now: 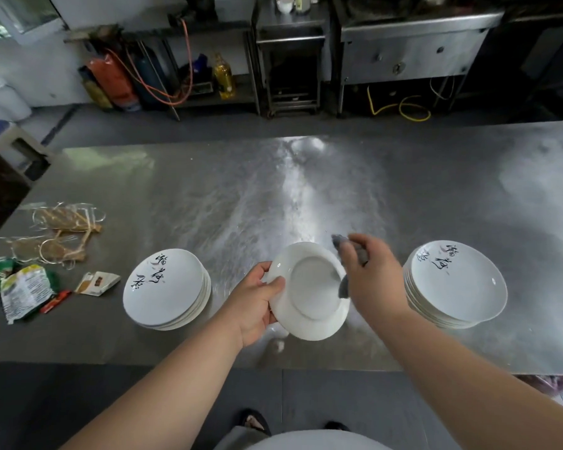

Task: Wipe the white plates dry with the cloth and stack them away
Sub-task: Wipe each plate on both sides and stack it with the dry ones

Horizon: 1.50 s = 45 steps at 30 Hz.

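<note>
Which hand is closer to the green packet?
Left. The left hand grips the plate to the right of the green packet; the right hand, holding the cloth, is farther, beyond the plate.

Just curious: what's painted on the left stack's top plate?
The top plate bears black brush-style characters on white, seen in the head view.

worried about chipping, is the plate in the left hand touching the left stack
Apart. The head view shows the left hand and a strip of bare steel table between the held plate and the left stack.
</note>
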Motion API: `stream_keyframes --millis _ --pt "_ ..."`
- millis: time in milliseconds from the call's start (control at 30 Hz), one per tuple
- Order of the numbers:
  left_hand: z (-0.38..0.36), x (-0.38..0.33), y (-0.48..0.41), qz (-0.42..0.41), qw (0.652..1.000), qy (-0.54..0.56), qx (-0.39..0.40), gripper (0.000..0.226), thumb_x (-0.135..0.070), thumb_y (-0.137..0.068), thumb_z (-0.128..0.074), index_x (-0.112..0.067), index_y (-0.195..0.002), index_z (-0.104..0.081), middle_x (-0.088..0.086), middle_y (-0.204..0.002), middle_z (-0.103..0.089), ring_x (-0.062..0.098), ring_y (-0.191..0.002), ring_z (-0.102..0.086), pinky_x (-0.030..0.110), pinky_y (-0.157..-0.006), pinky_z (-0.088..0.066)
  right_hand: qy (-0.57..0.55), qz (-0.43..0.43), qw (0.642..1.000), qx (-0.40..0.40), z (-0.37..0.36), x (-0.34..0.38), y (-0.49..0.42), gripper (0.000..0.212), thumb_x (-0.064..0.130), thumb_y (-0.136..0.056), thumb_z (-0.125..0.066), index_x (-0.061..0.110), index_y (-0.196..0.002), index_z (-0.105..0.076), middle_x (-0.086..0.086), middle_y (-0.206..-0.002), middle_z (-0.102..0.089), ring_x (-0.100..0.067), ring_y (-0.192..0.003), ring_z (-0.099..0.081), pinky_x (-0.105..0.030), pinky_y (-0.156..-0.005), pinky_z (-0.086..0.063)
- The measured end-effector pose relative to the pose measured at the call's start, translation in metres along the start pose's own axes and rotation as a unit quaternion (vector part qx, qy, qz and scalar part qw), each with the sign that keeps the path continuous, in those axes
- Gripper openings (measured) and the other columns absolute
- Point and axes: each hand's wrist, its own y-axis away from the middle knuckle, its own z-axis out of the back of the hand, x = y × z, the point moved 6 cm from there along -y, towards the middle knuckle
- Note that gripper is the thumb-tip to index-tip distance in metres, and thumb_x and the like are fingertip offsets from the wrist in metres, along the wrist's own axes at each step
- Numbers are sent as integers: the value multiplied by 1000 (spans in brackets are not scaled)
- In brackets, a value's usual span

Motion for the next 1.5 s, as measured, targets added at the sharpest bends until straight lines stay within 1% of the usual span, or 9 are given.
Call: stream_keyframes --millis 133,267,433,633,800,967,1100,1333,1500 --pt "-16 -8 5 -25 998 56 -1 18 -7 -106 -53 -17 -118 -62 11 -103 -75 23 -81 -72 32 -60 -58 207 296 913 188 -50 -2 49 43 25 -106 -52 15 -147 -56 -2 -152 -54 -17 -144 -48 -38 -120 -40" --pt "-15 -11 12 -38 995 94 7 21 -7 -107 -51 -14 -124 -61 18 -114 -74 28 -90 -74 38 -67 -60 355 402 812 230 -53 -22 69 59 38 -108 -34 14 -162 -35 -4 -171 -28 -23 -160 -20 -43 -129 -19" --pt "-21 -10 18 -41 995 95 -5 21 -7 -106 -51 -14 -124 -60 16 -119 -74 31 -101 -73 48 -82 -60 377 290 849 231 -46 -4 25 71 50 -105 -17 16 -167 -14 -2 -175 0 -16 -160 14 -43 -131 -2" --pt "-20 -11 26 -43 994 101 -22 21 -6 -107 -50 -13 -124 -60 19 -117 -72 29 -93 -74 43 -71 -61 379 384 796 274 -46 -19 58 71 51 -108 -33 13 -166 -22 -4 -174 -12 -23 -162 -2 -45 -131 -10" --pt "-21 -6 32 -47 992 111 -36 21 -7 -106 -52 -12 -125 -59 18 -121 -73 30 -99 -74 42 -69 -61 384 261 850 250 -31 -8 27 76 55 -109 -30 14 -168 -4 3 -173 15 -14 -157 24 -35 -131 -3" --pt "-17 -17 33 -56 988 138 -45 19 -6 -108 -48 -13 -122 -59 15 -106 -77 25 -85 -77 41 -65 -62 411 364 790 271 -48 -16 60 89 74 -103 -24 11 -166 -23 -8 -174 -12 -28 -162 -2 -48 -129 -17" --pt "-13 -23 34 -49 988 145 -35 23 -7 -107 -50 -12 -127 -58 15 -112 -76 25 -89 -77 39 -64 -63 407 255 846 234 -41 -5 22 97 78 -96 -16 15 -168 -3 -2 -175 12 -20 -160 19 -41 -131 -8" --pt "5 -49 21 -53 980 182 -52 28 -8 -107 -48 -15 -133 -58 18 -119 -75 28 -94 -77 48 -79 -61 402 364 810 226 -67 7 54 97 78 -99 -27 6 -164 -26 -11 -173 -14 -28 -162 -2 -51 -130 -11" --pt "15 -59 18 -42 981 181 -52 25 -8 -107 -49 -15 -130 -58 17 -118 -75 26 -91 -76 43 -75 -61 412 248 857 183 -62 13 20 97 78 -98 -13 11 -167 -11 -4 -175 7 -20 -160 18 -45 -131 -9"
